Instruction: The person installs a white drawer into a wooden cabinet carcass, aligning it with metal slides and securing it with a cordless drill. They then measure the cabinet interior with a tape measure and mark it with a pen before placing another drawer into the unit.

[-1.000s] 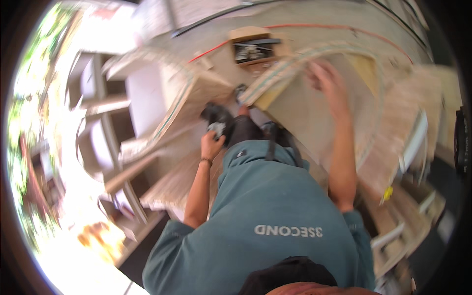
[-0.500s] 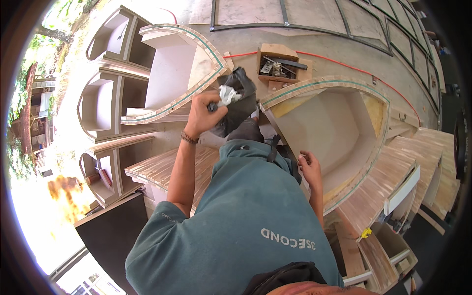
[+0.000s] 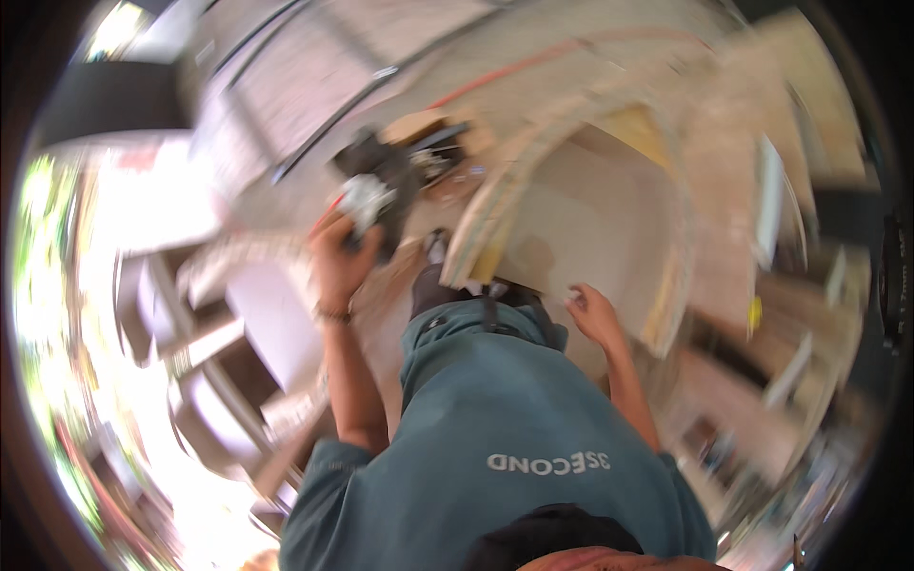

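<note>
My left hand (image 3: 343, 259), raised in front of me, is closed on a black plastic bag (image 3: 404, 195). Something white and crumpled (image 3: 365, 202) shows at the bag's top, just above my fingers; blur hides what it is. A bracelet circles that wrist. My right hand (image 3: 597, 316) hangs loosely by my side with its fingers slightly bent and apart, and I see nothing in it. It is nearest to a curved wooden cabinet frame (image 3: 583, 219) with a pointed end and a pale inner panel, apparently without touching it.
A cardboard box (image 3: 419, 127) of tools and hardware sits on the floor past the bag. An orange-red hose (image 3: 514, 68) runs behind it, near dark metal framing (image 3: 328, 128). Curved cabinets (image 3: 243, 376) stand at left; wooden panels (image 3: 719, 219) lie at right.
My view has turned and blurred, so the surroundings have swung round. The left hand still holds the bag, now close to the cardboard box. The right hand stays low and loose.
</note>
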